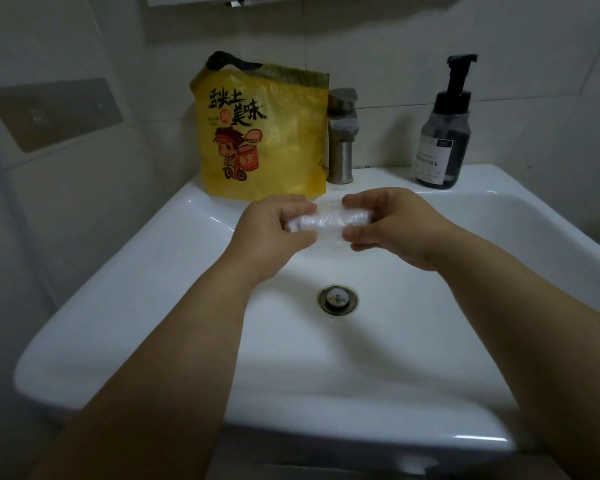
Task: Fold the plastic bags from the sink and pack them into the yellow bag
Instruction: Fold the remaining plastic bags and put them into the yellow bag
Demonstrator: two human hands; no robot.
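A clear plastic bag (329,221), folded into a narrow strip, is stretched between my two hands above the white sink (118,306). My left hand (274,230) pinches its left end. My right hand (385,226) pinches its right end. The yellow bag (264,133), printed with black characters and a cartoon figure, stands upright on the sink's back ledge just behind my hands, its top bunched with a dark handle. The basin below shows no other bags.
A steel faucet (342,133) stands right of the yellow bag. A dark pump soap bottle (442,133) sits at the back right of the ledge. The drain plug (337,299) lies in the basin. Tiled walls close in behind and left.
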